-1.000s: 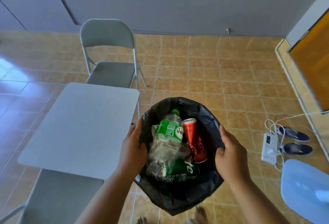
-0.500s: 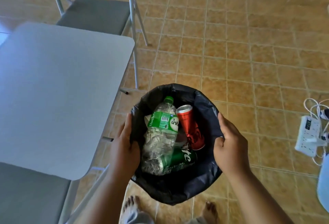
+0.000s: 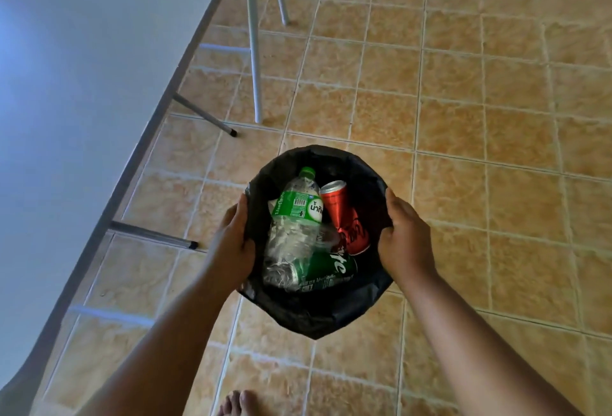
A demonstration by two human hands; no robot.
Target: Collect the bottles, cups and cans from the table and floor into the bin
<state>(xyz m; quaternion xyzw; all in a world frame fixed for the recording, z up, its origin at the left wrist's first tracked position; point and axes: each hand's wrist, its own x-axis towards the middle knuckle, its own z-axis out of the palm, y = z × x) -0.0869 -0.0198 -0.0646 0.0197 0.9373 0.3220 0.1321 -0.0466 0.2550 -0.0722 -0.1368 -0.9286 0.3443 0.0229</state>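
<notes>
A bin lined with a black bag (image 3: 331, 313) is held above the tiled floor. My left hand (image 3: 233, 243) grips its left rim and my right hand (image 3: 402, 238) grips its right rim. Inside lie a crumpled clear bottle with a green label and cap (image 3: 291, 227), a red can (image 3: 344, 213) and a green can (image 3: 331, 270) under them.
The white table top (image 3: 82, 101) fills the left side, its edge running diagonally. Grey metal table and chair legs (image 3: 253, 51) stand on the tan tiled floor (image 3: 496, 117) beyond the bin. A bare foot (image 3: 236, 404) shows at the bottom edge.
The view has tilted down and the bin has sunk lower towards the floor beside the table. Both hands keep the same grip on the rim. The chair seat and power strip have left the view.
</notes>
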